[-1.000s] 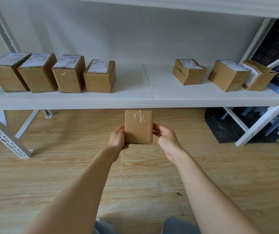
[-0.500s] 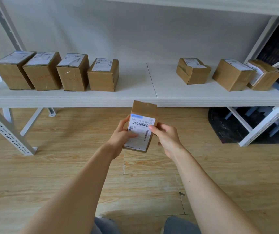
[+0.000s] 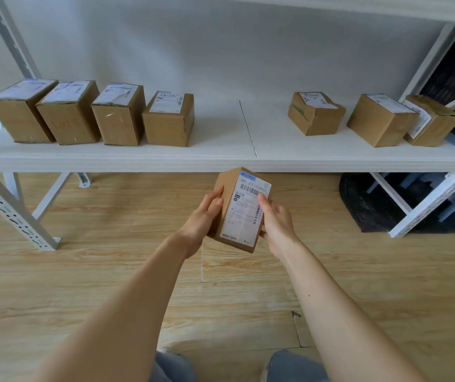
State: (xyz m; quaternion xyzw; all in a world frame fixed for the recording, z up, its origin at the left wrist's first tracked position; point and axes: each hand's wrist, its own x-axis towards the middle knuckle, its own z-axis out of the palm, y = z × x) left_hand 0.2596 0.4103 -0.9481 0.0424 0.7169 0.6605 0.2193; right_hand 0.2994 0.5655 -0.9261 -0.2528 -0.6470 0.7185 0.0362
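A small brown cardboard box (image 3: 241, 210) with a white shipping label facing me is held in front of the white shelf's front edge (image 3: 220, 164), above the wooden floor. My left hand (image 3: 202, 216) grips its left side, fingers curled round the edge. My right hand (image 3: 274, 220) holds its right side, with the thumb on the label. The box is tilted, top leaning to the right.
On the shelf, a row of several labelled cardboard boxes (image 3: 118, 117) stands at the left. Three more boxes (image 3: 315, 113) sit at the right. The shelf's middle is bare. A slanted metal leg (image 3: 14, 213) stands left, and a dark mat (image 3: 369, 205) lies under the shelf at right.
The box has been turned in my hands: first its plain taped side faced me, now the label faces me and it tilts right. Both hands keep hold.
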